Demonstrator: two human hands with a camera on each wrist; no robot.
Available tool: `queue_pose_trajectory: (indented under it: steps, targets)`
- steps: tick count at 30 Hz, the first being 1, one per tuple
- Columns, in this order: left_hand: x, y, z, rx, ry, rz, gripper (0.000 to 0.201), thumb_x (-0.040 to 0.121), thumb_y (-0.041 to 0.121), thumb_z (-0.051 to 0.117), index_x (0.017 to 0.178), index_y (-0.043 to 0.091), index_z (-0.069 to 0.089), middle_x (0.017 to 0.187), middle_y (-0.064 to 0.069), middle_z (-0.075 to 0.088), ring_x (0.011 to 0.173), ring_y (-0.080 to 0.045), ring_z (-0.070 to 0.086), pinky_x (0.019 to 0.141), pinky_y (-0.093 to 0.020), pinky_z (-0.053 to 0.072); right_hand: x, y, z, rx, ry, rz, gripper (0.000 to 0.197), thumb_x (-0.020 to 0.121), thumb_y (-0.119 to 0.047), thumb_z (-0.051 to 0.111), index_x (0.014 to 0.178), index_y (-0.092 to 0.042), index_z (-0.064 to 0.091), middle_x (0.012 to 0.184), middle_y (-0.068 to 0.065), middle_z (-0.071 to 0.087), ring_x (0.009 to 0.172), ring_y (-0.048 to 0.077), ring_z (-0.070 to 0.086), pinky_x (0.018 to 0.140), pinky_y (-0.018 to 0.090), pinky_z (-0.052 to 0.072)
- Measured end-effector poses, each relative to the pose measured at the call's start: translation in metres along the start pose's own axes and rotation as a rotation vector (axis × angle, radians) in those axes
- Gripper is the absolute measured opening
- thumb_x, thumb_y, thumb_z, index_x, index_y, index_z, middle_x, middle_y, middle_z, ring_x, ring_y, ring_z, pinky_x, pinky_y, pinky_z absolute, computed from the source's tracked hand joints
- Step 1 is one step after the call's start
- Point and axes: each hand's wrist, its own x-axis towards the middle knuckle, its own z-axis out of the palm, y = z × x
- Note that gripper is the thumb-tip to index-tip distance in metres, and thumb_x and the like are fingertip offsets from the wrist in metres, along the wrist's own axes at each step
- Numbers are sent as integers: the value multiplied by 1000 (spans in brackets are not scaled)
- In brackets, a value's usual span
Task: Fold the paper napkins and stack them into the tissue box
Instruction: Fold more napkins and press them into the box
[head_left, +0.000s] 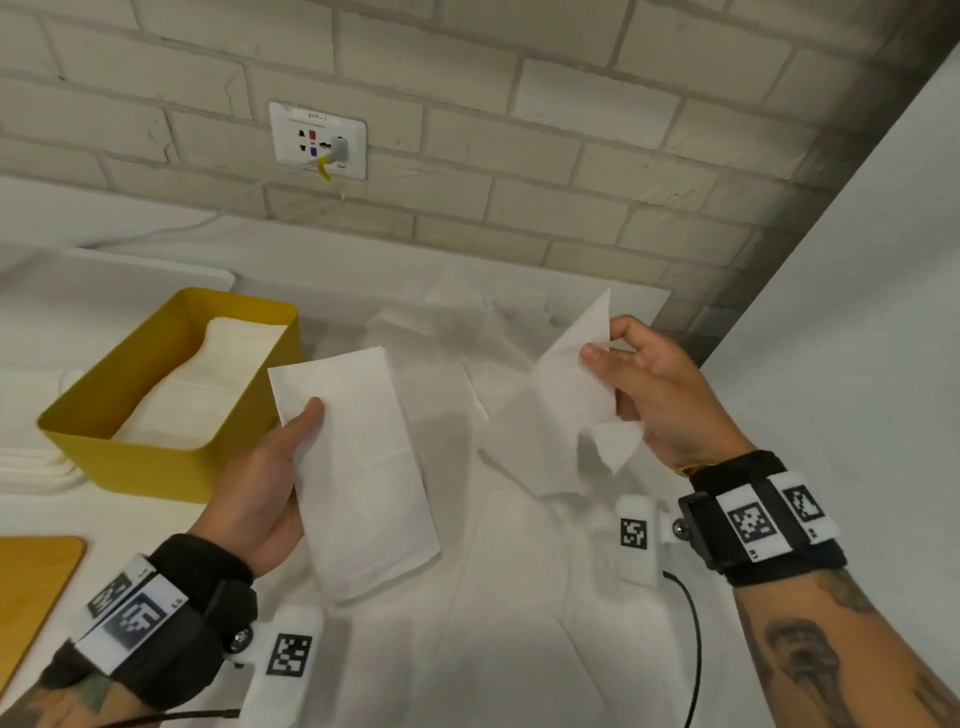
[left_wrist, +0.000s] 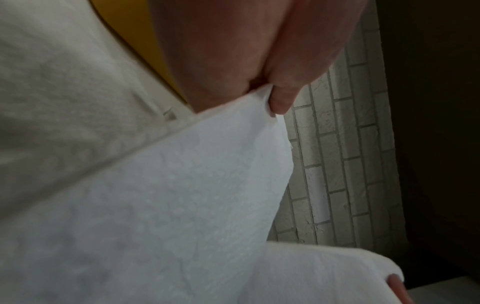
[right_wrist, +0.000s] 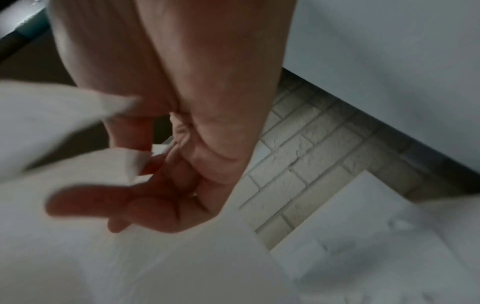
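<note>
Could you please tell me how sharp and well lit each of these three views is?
Head view: evenly lit, mostly sharp, the white napkins on the table washed out, brick lines bowed by the wide lens. Left wrist view: dim, the folded napkin and left hand soft from closeness. Right wrist view: dim, the right hand and its napkin smeared by motion blur.

**Little legible text in view**

The wall socket plate carries a small printed line along its top edge, too blurred to read; it may end in "-1". The black-and-white coded marker tags on the wrist bands bear patterns only, no readable words.
</note>
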Motion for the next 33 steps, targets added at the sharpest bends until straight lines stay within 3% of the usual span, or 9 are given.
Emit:
queue_pose_trajectory:
  steps: [5,8,11,16,21,25,28,31,33]
  targets:
    - [-1,-4,-1,-21,5,-21,24,104,28,52,122,22,66,110,-1,79,94,-17,77,83,-41,53,0,29,27,302,-39,208,53,76,-13,76,125,-2,58,113,18,68,101,30,67,88,40,51]
    - [-1,-3,-6,-36,22,-42,26,104,28,52,125,19,65,113,-3,78,96,-18,76,83,-41,53,-2,53,43,320,-17,289,37,75,-14,64,111,-2,64,107,17,70,97,31,66,85,40,48]
    - [-3,-5,-12,-36,38,-62,27,104,29,52,126,18,65,113,-4,78,96,-20,77,83,-41,54,-6,64,51,320,78,300,10,91,-4,56,99,-9,61,95,9,69,88,24,66,74,33,49]
    - [-8,-12,-17,-19,62,-105,22,105,26,52,116,14,67,101,-4,80,84,-17,78,77,-38,53,0,60,46,256,100,270,20,97,-12,63,79,-20,57,84,4,70,78,21,65,73,37,46]
    - [-5,-18,-7,-1,11,-202,27,105,26,52,113,7,70,104,-11,79,84,-22,78,79,-39,53,15,17,55,369,91,83,7,101,-8,53,98,-13,58,93,4,72,86,18,69,76,34,56]
    - [2,-17,6,-54,-21,-223,32,106,29,52,119,6,68,109,-13,78,90,-25,78,82,-40,54,2,-8,75,391,-52,-25,13,96,-11,54,108,-9,53,97,2,74,93,17,71,79,30,59]
    - [8,-17,9,-135,-29,-189,36,107,32,48,128,9,65,119,-13,75,107,-29,74,95,-44,53,-24,4,91,296,-117,-23,28,91,-17,58,113,-2,52,105,5,76,101,21,72,89,36,58]
    - [15,-20,5,-223,-40,-176,41,105,28,47,139,8,59,133,-18,67,124,-37,63,109,-51,47,-50,34,107,216,-118,37,36,94,-20,64,113,7,52,110,19,72,108,37,68,97,45,53]
    - [16,-23,1,-294,-47,-183,41,105,26,47,140,8,58,138,-19,64,129,-38,59,113,-52,43,-62,50,114,189,-40,85,25,93,-17,64,110,1,60,106,13,75,105,31,70,91,36,56]
